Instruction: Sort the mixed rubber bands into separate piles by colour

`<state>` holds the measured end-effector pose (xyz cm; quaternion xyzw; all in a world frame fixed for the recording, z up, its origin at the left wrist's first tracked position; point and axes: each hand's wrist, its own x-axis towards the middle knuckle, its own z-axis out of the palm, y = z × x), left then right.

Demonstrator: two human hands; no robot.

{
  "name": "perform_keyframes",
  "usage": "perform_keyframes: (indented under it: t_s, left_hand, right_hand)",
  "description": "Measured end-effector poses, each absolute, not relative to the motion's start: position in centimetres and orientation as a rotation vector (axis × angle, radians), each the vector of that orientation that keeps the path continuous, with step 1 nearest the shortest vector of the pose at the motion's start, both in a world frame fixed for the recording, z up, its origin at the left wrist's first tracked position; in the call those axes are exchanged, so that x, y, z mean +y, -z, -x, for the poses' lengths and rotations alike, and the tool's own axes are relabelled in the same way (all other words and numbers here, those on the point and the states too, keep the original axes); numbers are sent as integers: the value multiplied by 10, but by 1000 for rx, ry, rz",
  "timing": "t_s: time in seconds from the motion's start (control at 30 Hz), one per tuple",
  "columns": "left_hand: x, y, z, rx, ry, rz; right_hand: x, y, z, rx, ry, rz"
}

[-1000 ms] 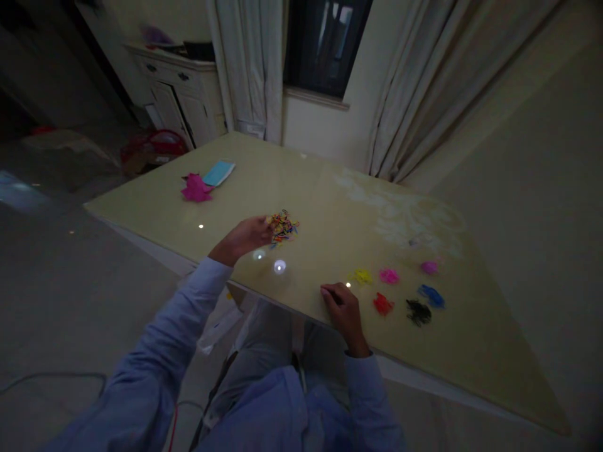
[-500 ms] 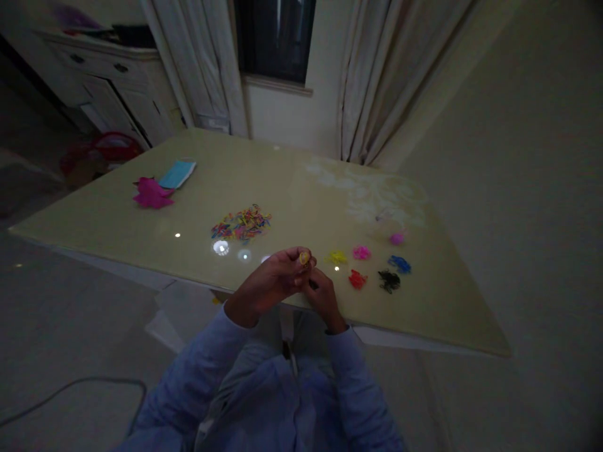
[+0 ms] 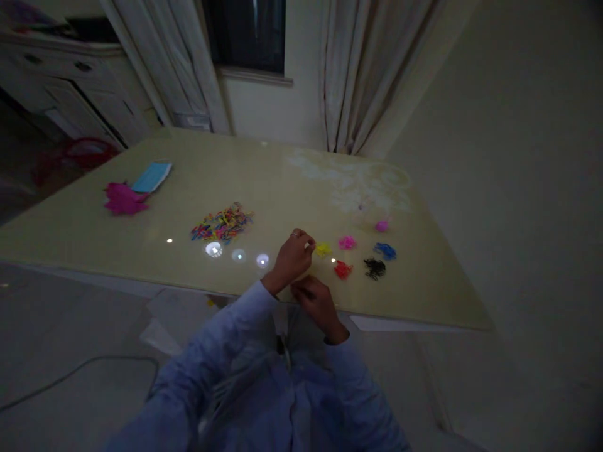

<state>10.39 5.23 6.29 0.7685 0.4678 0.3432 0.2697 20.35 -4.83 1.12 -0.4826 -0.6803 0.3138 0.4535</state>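
Observation:
My left hand [image 3: 294,256], with a ring on one finger, reaches over the table, its fingertips pinched just left of a small pile of yellow rubber bands [image 3: 323,249]. A pale speck shows at those fingertips, too small to name. Lower down, by the table's front edge, my right hand [image 3: 318,304] is closed with curled fingers; what they hold, if anything, is hidden. Right of the hands lie small piles of pink bands [image 3: 347,242], red bands [image 3: 343,270], blue bands [image 3: 385,251] and black bands [image 3: 375,269]. A mixed multicoloured pile [image 3: 223,224] lies to the left.
A bright pink item [image 3: 382,226] sits behind the blue bands, near a clear, hard-to-see object. At the table's left are a crumpled magenta piece [image 3: 125,199] and a light-blue packet [image 3: 152,177]. The table's front edge [image 3: 414,322] runs close to my body.
My hands have parted. The left has moved forward to the yellow pile, and the yellow band seen at its fingers is no longer clearly visible. The right stays near the edge. The view has shifted right.

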Motion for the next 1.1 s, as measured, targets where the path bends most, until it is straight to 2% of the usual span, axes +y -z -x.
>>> perform_keyframes:
  t_s: [0.17, 0.3, 0.6, 0.8, 0.97, 1.1]
  left_hand:
    - [81, -37, -120, 1304, -574, -2447]
    - [87, -28, -121, 1220, -477, -2559]
    - [86, -22, -107, 1125, -676, -2384]
    - [58, -25, -53, 1235, -714, -2296]
    - [30, -17, -1, 1389, -730, -2318]
    - [20, -10, 14, 1296, -785, -2379]
  right_hand:
    - [-60, -10, -214, -1635, -743, 1194]
    - [-60, -5, -213, -1676, -729, 1187]
    - [-59, -8, -215, -1691, -760, 1227]
    - [-47, -23, -218, -1606, -890, 1278]
    - [-6, -39, -203, -1612, -953, 1293]
    - [52, -48, -162, -1747, -1015, 1158]
